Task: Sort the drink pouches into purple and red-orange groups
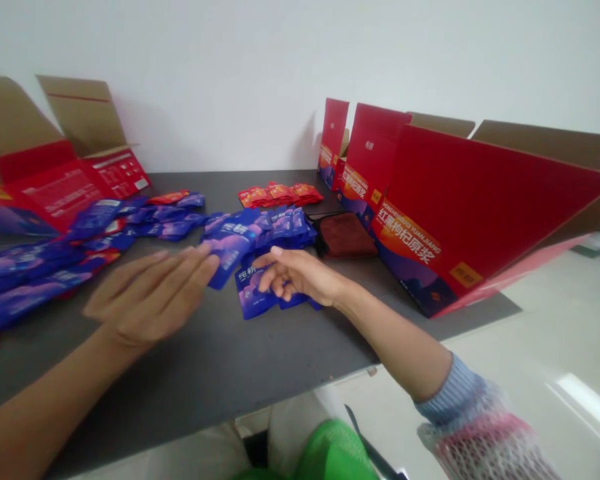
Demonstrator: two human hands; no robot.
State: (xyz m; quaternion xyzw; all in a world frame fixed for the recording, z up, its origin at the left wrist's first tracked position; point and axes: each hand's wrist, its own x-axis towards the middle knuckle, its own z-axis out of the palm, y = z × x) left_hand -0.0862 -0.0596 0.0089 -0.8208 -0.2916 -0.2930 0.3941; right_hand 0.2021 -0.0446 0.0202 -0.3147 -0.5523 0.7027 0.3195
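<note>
My left hand (155, 293), slightly blurred, holds a blue sachet (231, 245) at its fingertips above the grey table (220, 360). To its right my right hand (300, 275) hovers with its fingers curled and apart, holding nothing that shows. Beneath and behind the right hand lie stacked blue sachets (286, 227), and a single blue sachet (253, 300) sticks out at the front of them. A large heap of blue sachets (40, 270), with some red ones among them, spreads over the left side of the table.
Red sachets (279, 194) lie in a row at the back. A brown pouch (347, 235) sits right of the blue stacks. Open red boxes (430, 213) stand along the right side; more open red boxes (50, 183) are at the back left. The wall is behind.
</note>
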